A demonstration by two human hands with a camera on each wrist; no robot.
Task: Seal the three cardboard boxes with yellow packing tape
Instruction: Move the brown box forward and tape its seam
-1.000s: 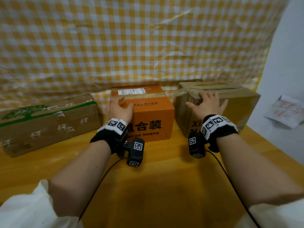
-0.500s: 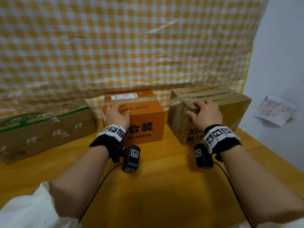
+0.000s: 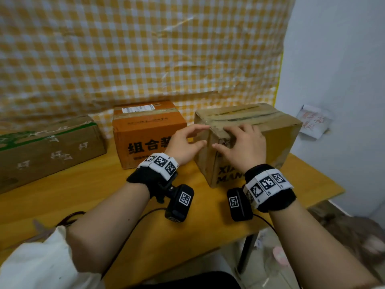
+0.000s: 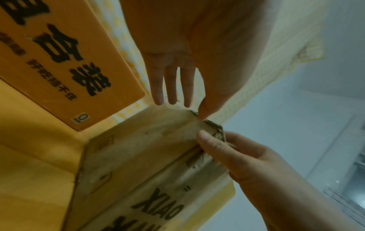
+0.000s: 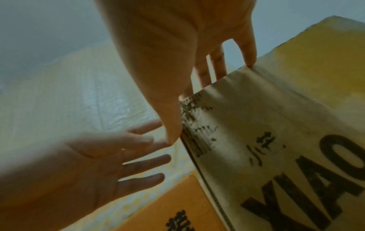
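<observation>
Wooden table (image 3: 87, 197), checked yellow sheet (image 3: 135, 49) behind; three closed boxes in a row, contents hidden.
Lower frame: both forearms with tagged wristbands. Mid-frame right: right hand (image 3: 245, 147) lies over the near top corner of the plain brown box (image 3: 277, 138), fingers relaxed on the top edge, thumb against the front face, gripping nothing. Left hand (image 3: 185, 142) just left of that corner, fingers spread wide and straight, a fingertip touching the corner edge. Worn tape runs along this box's top seam. Centre, farther back: orange box (image 3: 143, 138), shipping label on its top. Left edge: long brown box with green print (image 3: 48, 147). No tape roll in view.
</observation>
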